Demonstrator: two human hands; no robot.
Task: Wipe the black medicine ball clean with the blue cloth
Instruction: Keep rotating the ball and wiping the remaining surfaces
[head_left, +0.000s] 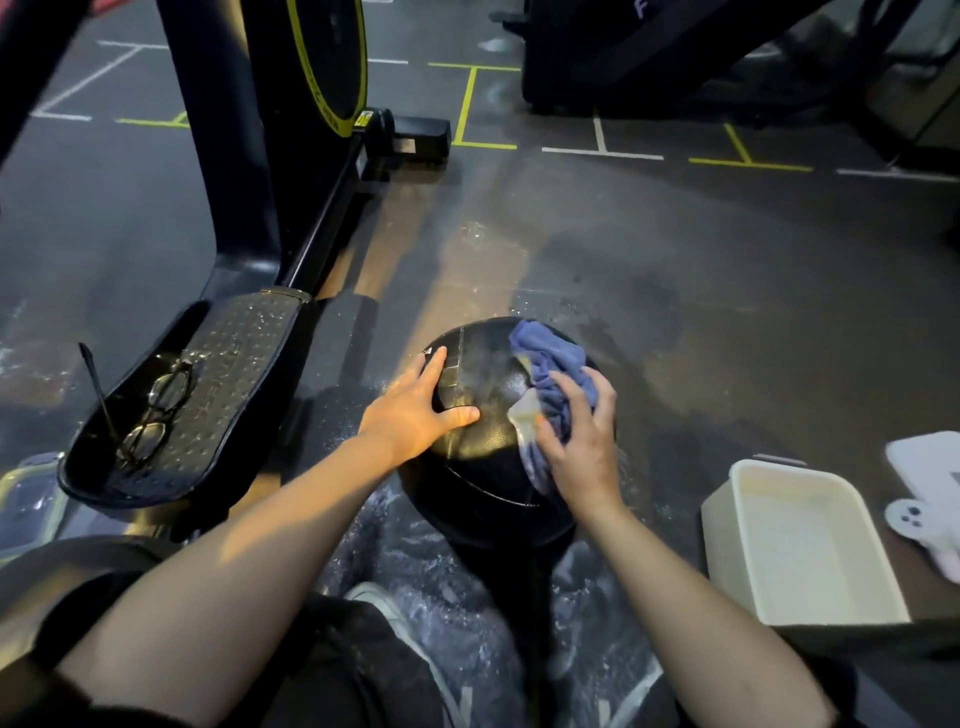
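The black medicine ball (483, 447) sits on the wet gym floor just in front of my knees. My left hand (415, 408) lies flat on the ball's upper left side, fingers straight and spread. My right hand (579, 444) grips the crumpled blue cloth (545, 364) and holds it against the ball's upper right side. Part of the cloth bunches above my fingers, and a pale damp corner hangs by my thumb. The ball's top shines wet.
A white plastic tub (800, 545) stands on the floor at the right, with white objects (930, 493) beyond it. At the left, glasses (153, 410) lie on a black machine pedal (208, 395). A black-and-yellow exercise machine (291, 130) rises behind it. Water is splashed around the ball.
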